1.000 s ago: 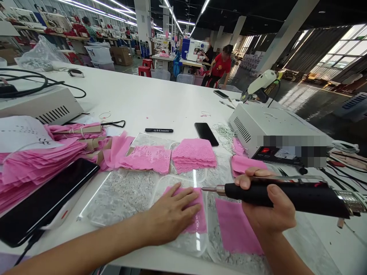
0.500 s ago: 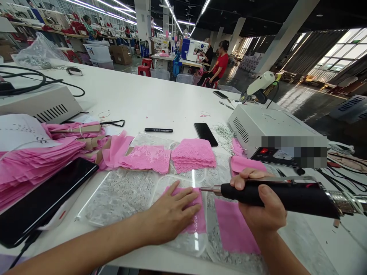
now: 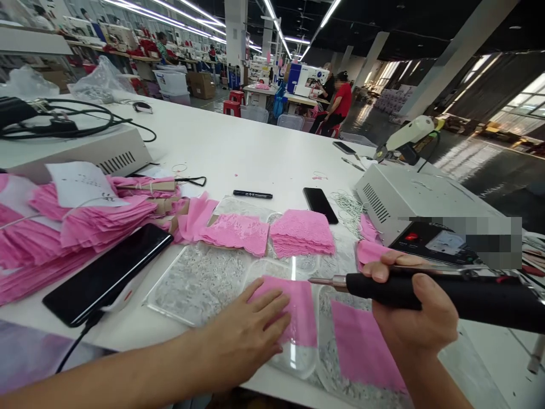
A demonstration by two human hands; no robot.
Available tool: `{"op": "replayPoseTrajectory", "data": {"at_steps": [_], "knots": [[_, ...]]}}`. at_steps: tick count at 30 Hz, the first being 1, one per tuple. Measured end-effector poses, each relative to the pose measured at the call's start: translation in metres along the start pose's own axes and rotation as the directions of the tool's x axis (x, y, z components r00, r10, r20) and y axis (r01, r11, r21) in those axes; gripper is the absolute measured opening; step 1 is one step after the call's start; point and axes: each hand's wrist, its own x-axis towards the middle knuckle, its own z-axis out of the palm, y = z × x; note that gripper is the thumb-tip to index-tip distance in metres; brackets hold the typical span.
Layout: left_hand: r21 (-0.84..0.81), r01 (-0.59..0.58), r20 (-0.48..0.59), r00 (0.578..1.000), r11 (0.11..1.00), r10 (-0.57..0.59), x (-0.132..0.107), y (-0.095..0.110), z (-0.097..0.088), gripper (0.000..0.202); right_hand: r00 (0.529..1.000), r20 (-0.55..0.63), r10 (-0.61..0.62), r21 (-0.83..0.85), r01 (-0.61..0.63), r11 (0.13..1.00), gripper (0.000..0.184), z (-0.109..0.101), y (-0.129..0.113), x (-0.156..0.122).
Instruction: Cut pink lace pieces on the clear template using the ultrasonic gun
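I see left hand (image 3: 249,329) loosely spread over the pink cloth (image 3: 303,309) near the table (image 3: 255,145) edge, probably steadying it. Right hand (image 3: 419,315) wraps the black tool (image 3: 481,296), tip aimed at the cloth's far-right corner; contact unclear.

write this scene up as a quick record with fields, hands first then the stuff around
left hand: open, over the left part of the pink cloth
right hand: gripping a black-handled tool
tool tip: at the cloth's upper right corner; contact unclear
under cloth: clear sheet
beyond cloth: lace piece, lace stack, pen, small phone
left side: large phone
right side: grey box, red light lit
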Motion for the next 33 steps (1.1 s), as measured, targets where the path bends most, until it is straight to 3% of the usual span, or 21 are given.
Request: {"op": "replayPoseTrajectory", "data": {"at_steps": [5, 9, 14, 19, 33], "knots": [[-0.021, 0.213, -0.018, 0.977, 0.977, -0.214, -0.034, 0.011, -0.008, 0.030, 0.990, 0.119, 0.074, 0.043, -0.080, 0.996, 0.013, 0.025, 0.007, -0.005], [-0.034, 0.286, -0.090, 0.953, 0.958, -0.288, -0.047, 0.015, -0.006, 0.031, 0.972, 0.207, 0.116, 0.053, -0.129, 0.990, 0.014, 0.043, 0.017, -0.012], [-0.036, 0.303, -0.129, 0.943, 0.952, -0.305, -0.056, 0.018, -0.001, 0.031, 0.950, 0.287, 0.120, 0.031, -0.134, 0.990, 0.016, 0.051, 0.026, -0.016], [-0.018, 0.311, -0.184, 0.933, 0.950, -0.309, -0.067, 0.019, -0.002, 0.030, 0.951, 0.286, 0.118, 0.033, -0.133, 0.991, 0.015, 0.053, 0.032, -0.018], [-0.040, 0.329, -0.182, 0.926, 0.944, -0.331, -0.070, 0.019, -0.001, 0.029, 0.952, 0.273, 0.140, 0.018, -0.150, 0.988, 0.009, 0.056, 0.034, -0.017]]}}
